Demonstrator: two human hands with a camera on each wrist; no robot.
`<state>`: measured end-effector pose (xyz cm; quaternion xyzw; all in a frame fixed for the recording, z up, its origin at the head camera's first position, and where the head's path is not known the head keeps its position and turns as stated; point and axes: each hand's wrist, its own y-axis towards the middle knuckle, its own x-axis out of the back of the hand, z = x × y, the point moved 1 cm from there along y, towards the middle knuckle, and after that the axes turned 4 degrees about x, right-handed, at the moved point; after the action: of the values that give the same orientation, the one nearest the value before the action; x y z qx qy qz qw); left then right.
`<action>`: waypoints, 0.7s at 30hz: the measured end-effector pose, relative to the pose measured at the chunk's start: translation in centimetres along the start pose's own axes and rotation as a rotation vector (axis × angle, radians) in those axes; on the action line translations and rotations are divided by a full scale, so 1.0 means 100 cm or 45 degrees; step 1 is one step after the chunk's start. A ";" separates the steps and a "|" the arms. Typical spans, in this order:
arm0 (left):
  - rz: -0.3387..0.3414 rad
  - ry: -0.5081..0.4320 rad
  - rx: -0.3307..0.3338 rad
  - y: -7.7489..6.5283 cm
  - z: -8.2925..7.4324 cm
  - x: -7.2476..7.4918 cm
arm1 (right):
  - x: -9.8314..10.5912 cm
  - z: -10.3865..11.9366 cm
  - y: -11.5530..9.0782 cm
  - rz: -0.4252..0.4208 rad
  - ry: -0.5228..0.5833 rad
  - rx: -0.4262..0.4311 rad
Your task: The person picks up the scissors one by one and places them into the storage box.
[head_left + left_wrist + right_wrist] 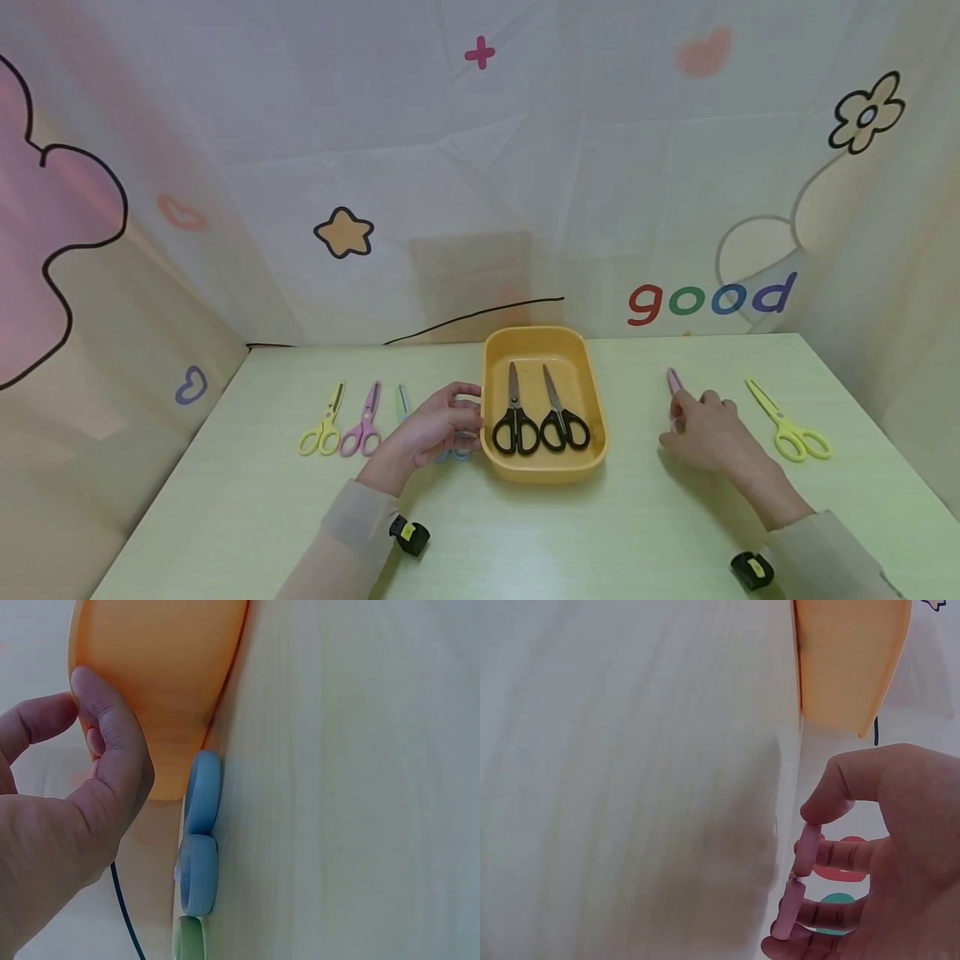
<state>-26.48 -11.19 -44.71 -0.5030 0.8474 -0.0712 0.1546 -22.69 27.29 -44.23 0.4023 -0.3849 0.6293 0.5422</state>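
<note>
A yellow tray (pixel 543 473) stands mid-table with two black-handled scissors (pixel 516 429) (pixel 564 427) lying side by side in it, blades pointing away. At its left rim is my left hand (pixel 442 423), its curled fingers and thumb holding the edge. Blue scissors handles (pixel 201 874) lie just below that hand, close to the tray's wall. Right of the tray, my right hand (pixel 708 433) pinches pink scissors by the handles (pixel 807 853), with the pink blade end (pixel 673 380) pointing away.
To the right lie yellow scissors (pixel 787 433). Left of the tray, another yellow pair (pixel 322 433), a pink pair (pixel 363 429) and a green one (pixel 402 402) lie in a row. A patterned curtain (pixel 480 167) hangs behind the table.
</note>
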 end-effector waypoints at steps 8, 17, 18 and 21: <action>-0.001 0.003 0.003 0.001 0.001 0.000 | 0.000 0.007 0.000 -0.064 -0.029 0.000; -0.005 -0.005 0.004 0.001 0.001 0.001 | 0.006 0.018 -0.003 -0.108 -0.016 0.051; -0.004 -0.006 0.004 0.001 0.001 0.001 | 0.006 0.020 -0.003 -0.116 -0.020 0.061; 0.001 -0.005 0.002 0.001 0.001 0.001 | 0.009 0.027 -0.003 -0.146 -0.032 0.089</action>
<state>-26.56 -11.21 -44.87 -0.5027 0.8472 -0.0708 0.1569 -22.26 25.19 -42.39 0.4502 -0.3457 0.6052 0.5582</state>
